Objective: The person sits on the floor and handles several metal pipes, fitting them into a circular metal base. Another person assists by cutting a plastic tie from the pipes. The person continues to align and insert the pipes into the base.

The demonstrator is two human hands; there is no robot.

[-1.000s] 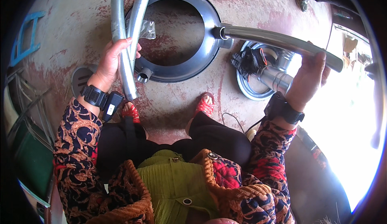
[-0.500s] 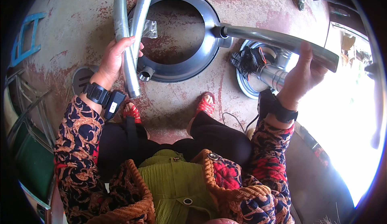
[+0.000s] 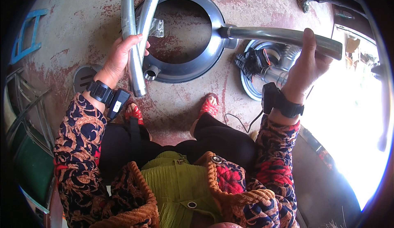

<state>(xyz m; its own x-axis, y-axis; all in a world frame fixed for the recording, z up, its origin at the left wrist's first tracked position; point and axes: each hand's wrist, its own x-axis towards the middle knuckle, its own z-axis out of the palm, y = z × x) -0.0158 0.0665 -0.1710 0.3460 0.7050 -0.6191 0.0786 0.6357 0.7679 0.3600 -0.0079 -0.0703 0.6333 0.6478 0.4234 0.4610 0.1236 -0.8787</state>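
Observation:
My right hand (image 3: 305, 70) grips a long, slightly bent metal pipe (image 3: 266, 34) near its outer end, thumb up. The pipe's other end meets a short socket (image 3: 223, 32) on the right side of a dark metal ring frame (image 3: 216, 47) on the floor; how deep it sits I cannot tell. My left hand (image 3: 123, 55) is closed around two shiny pipes, one on the left (image 3: 128, 10) with a threaded lower end, the other (image 3: 151, 2) crossing it. They hang over the ring's left edge. A second open socket (image 3: 152, 73) juts from the ring's lower left.
A small clear plastic bag (image 3: 157, 27) is beside the pipes. Dark gloves (image 3: 250, 61) and silver cylindrical parts (image 3: 274, 76) rest on a round metal piece (image 3: 245, 82) at right. A blue frame (image 3: 37, 31) stands far left; a person's shoe (image 3: 303, 2) shows at upper right.
The outer end of the pipe in my right hand has swung up and away from me. My left hand has shifted slightly right with its two pipes.

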